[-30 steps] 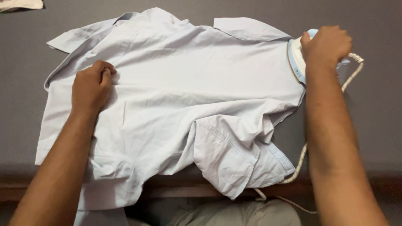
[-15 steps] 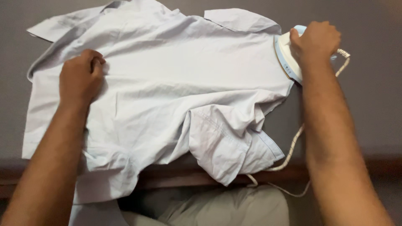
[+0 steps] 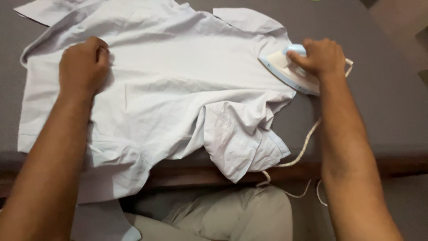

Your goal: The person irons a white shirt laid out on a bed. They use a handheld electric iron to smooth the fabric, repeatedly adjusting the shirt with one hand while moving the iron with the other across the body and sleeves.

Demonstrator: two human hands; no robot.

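The shirt [image 3: 169,89] lies spread but mostly creased on the grey tabletop [image 3: 383,102], left hand [image 3: 82,67] pressing it with fingers curled together, right hand [image 3: 318,56] clamped on the iron [image 3: 285,69] at its edge, so ironing looks barely begun.

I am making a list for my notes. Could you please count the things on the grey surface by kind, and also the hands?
Shirt, pale blue, spread out and creased: 1
Iron, white and light blue: 1
Cord, white, running from the iron over the edge: 1
Hands: 2, the left hand pressing the shirt, the right hand gripping the iron
Total: 5
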